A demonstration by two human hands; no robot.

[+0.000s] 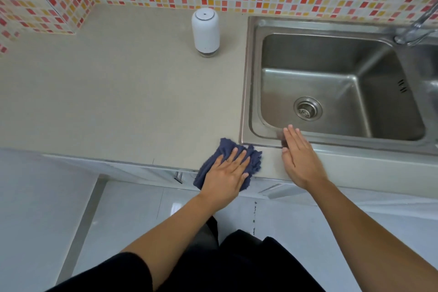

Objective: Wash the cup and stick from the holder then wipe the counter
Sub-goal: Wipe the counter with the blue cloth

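A dark blue cloth (254, 159) lies crumpled on the beige counter (118, 102) at its front edge, just left of the sink's near-left corner. My left hand (227, 173) presses flat on the cloth with straight fingers. My right hand (297, 156) is flat with straight fingers at the counter's front edge, its fingertips over the sink's (331, 83) front rim. No cup or stick shows in this view.
A white cylindrical holder (205, 31) stands upright near the tiled back wall, left of the sink. A faucet (417, 26) rises at the sink's far right. The steel basin holds only its drain (307, 108). Below the counter edge are cabinet fronts and a pale floor.
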